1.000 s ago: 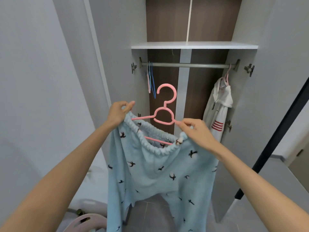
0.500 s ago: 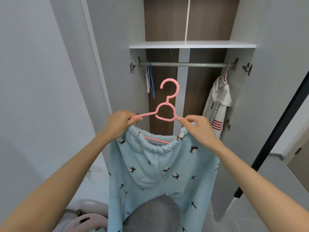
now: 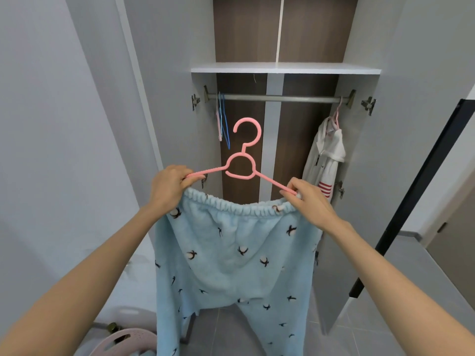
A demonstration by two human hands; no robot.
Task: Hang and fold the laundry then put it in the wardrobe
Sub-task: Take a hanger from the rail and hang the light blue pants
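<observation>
Now the hanging step is almost done — the blue trousers [image 3: 231, 247] hang by their waistband from the pink hanger [image 3: 241, 165], held up before the open wardrobe [image 3: 241, 34]. The left hand [image 3: 168, 191] has its fingers curled round the hanger's left end and the waistband; the right hand [image 3: 308, 201] pinches the right end. Next, I judge, the hook must be lifted onto the rail [image 3: 277, 98] — in its free middle stretch.

- The left hand [image 3: 168, 191] grips one end of a pink hanger [image 3: 243, 160] together with the waistband of light blue patterned trousers [image 3: 231, 255].
- The right hand [image 3: 309, 204] pinches the other end.
- Behind, an open wardrobe [image 3: 285, 68] has a rail [image 3: 277, 98] carrying spare hangers [image 3: 223, 122] and a white garment [image 3: 327, 155].
- A pink basket [image 3: 123, 341] sits at lower left.
</observation>
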